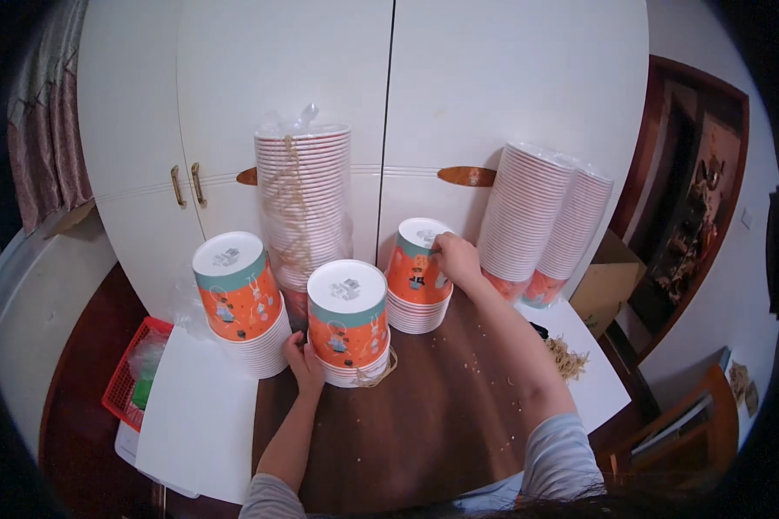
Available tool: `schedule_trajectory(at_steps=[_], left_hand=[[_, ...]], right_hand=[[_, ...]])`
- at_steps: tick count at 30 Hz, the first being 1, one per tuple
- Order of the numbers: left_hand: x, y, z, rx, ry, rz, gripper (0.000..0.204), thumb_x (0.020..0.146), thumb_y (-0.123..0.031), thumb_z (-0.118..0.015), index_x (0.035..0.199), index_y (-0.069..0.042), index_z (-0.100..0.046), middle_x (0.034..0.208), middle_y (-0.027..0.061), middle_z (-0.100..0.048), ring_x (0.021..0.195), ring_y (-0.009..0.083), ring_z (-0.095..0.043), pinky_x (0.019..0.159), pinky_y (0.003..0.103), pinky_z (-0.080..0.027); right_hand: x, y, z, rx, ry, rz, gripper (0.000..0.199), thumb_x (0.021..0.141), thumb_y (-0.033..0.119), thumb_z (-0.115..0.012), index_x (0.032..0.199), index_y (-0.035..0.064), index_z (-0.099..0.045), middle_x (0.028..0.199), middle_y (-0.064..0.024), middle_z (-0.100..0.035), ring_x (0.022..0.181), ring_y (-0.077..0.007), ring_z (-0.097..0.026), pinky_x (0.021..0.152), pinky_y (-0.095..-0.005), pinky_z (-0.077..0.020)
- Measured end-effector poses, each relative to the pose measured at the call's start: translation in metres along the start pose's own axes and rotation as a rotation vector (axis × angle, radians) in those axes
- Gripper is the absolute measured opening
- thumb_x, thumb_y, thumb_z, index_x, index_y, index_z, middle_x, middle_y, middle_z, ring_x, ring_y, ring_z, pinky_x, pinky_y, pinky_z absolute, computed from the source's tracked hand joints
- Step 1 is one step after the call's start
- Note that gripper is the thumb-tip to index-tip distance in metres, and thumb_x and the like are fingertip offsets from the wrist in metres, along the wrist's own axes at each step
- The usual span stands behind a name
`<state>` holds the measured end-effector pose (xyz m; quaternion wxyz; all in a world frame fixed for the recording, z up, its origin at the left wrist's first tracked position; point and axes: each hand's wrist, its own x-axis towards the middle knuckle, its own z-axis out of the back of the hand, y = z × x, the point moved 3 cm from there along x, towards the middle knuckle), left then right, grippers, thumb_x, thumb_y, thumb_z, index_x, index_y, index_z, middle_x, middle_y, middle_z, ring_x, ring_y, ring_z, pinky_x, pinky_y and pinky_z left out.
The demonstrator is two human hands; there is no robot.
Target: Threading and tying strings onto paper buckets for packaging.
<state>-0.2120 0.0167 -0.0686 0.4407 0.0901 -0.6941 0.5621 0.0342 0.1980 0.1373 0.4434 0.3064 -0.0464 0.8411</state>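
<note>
Three short stacks of upside-down paper buckets, orange with a teal band and white bases, stand on the table. My left hand (305, 365) is against the lower left side of the front stack (348, 333), fingers curled and partly hidden. A loop of tan straw string (388, 370) hangs at that stack's lower right. My right hand (455, 259) reaches to the right stack (415, 281), its bent fingers closed on the upper right edge of the top bucket. To the left stands another stack (238, 298), which neither hand clearly touches.
Behind rises a tall plastic-wrapped bucket stack (303, 199); two more wrapped stacks (528, 212) lean at the back right. Tan straw strings (567, 357) lie on the table's right side, with crumbs on the brown tabletop (407, 432). A red basket (121, 381) sits left, below white cabinets (294, 60).
</note>
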Motion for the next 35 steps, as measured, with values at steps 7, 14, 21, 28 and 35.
schedule_trajectory(at_steps=[7,14,21,28,35], left_hand=[[-0.002,0.007,-0.001,-0.007,0.034,-0.004,0.027,0.088,-0.015,-0.038,0.106,0.004,-0.043,0.102,0.0147,-0.045,0.095,0.024,-0.044,0.086,0.034,-0.035],[-0.001,0.007,0.0,-0.001,0.041,0.015,0.027,0.088,-0.017,-0.039,0.106,0.004,-0.043,0.1,0.0141,-0.045,0.094,0.0234,-0.044,0.086,0.034,-0.035],[-0.001,0.01,-0.001,-0.049,0.008,0.026,0.026,0.087,-0.017,-0.042,0.104,0.003,-0.044,0.099,0.015,-0.045,0.092,0.0264,-0.045,0.081,0.035,-0.037],[0.005,-0.011,0.005,-0.053,-0.058,-0.012,0.02,0.086,-0.01,-0.039,0.101,0.003,-0.041,0.094,0.0127,-0.043,0.087,0.0217,-0.043,0.08,0.033,-0.035],[0.008,-0.106,0.005,-0.225,0.083,-0.383,0.021,0.077,-0.011,-0.053,0.093,-0.004,-0.042,0.092,0.0112,-0.044,0.086,0.0242,-0.041,0.078,0.034,-0.033]], right_hand=[[0.009,0.005,0.02,-0.017,0.022,0.007,0.011,0.071,0.014,-0.057,0.08,0.0093,-0.061,0.084,-0.0089,-0.06,0.08,-0.0283,-0.059,0.067,-0.0406,-0.0473],[0.014,-0.001,0.023,-0.094,0.08,-0.004,0.01,0.072,0.015,-0.055,0.078,0.012,-0.063,0.084,-0.0092,-0.061,0.077,-0.0278,-0.06,0.066,-0.0396,-0.0473],[0.02,-0.002,0.06,0.037,-0.252,0.028,0.007,0.072,0.01,-0.055,0.075,0.0061,-0.059,0.08,-0.0124,-0.059,0.072,-0.031,-0.058,0.064,-0.0414,-0.0457],[-0.045,-0.029,0.107,0.246,-0.638,0.084,0.009,0.078,0.008,-0.056,0.081,0.0,-0.053,0.074,-0.0118,-0.052,0.07,-0.0244,-0.053,0.066,-0.0326,-0.0427],[-0.173,-0.07,0.076,0.817,-0.718,-0.164,0.006,0.082,0.004,-0.052,0.087,0.0041,-0.049,0.08,-0.0053,-0.053,0.084,-0.0163,-0.055,0.075,-0.0261,-0.0414]])
